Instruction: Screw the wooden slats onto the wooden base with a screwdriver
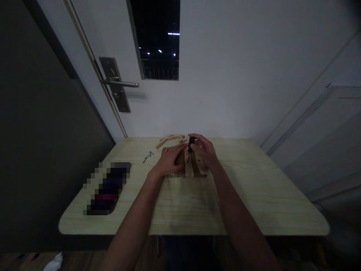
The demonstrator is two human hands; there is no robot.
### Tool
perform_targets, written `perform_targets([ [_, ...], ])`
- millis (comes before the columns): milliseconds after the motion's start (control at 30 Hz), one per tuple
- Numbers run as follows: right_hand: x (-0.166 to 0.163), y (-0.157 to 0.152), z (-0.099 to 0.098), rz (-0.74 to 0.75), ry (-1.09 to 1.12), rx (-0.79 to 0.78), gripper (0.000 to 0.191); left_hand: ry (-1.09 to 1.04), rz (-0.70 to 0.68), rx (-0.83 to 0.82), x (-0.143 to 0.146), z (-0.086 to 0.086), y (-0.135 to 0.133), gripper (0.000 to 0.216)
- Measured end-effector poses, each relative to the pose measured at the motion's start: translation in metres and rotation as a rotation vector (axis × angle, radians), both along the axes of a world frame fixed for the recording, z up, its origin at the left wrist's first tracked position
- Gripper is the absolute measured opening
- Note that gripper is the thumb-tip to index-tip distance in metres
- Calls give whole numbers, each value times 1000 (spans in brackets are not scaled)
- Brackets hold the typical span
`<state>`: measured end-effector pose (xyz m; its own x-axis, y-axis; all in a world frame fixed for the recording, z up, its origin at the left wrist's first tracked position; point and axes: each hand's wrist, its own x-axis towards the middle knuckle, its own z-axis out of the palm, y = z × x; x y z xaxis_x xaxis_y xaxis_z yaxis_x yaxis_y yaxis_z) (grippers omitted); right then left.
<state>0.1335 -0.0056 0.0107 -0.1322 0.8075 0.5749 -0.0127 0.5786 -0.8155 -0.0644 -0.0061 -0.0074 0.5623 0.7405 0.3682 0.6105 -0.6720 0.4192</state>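
Observation:
My right hand is closed round the black handle of a screwdriver, held upright with its tip down at a light wooden strip. The strip lies across a brown wooden board. My left hand grips the left part of this board, thumb near the strip and fingers at the far side. Another light wooden piece with small dark holes sits on the board's right side, partly below my right hand. Where the screwdriver tip meets the wood is too dark to make out.
Curved light wooden pieces lie behind my left hand. Several small dark screws are scattered on the table to the left. A pixelated dark flat object lies near the left edge. Behind the table stands a white door with a metal handle.

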Motion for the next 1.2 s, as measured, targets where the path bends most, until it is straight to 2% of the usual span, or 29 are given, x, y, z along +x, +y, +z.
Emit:
perform_targets([
  [167,-1,0,-1,129,69,-60,36,-9,-4,7,-1,-2,0,75],
  [367,-6,1,-5,-1,32,-52,47,2,5,11,-1,-3,1,74],
  [433,-6,1,-4,-25,8,-45,45,-4,-3,12,-1,-2,1,74],
  [600,-3,-1,-1,-11,-30,-43,35,-12,-20,12,-1,-1,1,75],
  [833,0,3,-2,110,24,-79,44,-11,-21,24,-2,-3,2,76],
  [1100,0,1,-2,30,14,-54,47,-10,-27,3,-2,-2,2,78],
  [1200,1,0,-1,-2,-10,-54,42,-10,-24,-1,-2,-1,2,78],
])
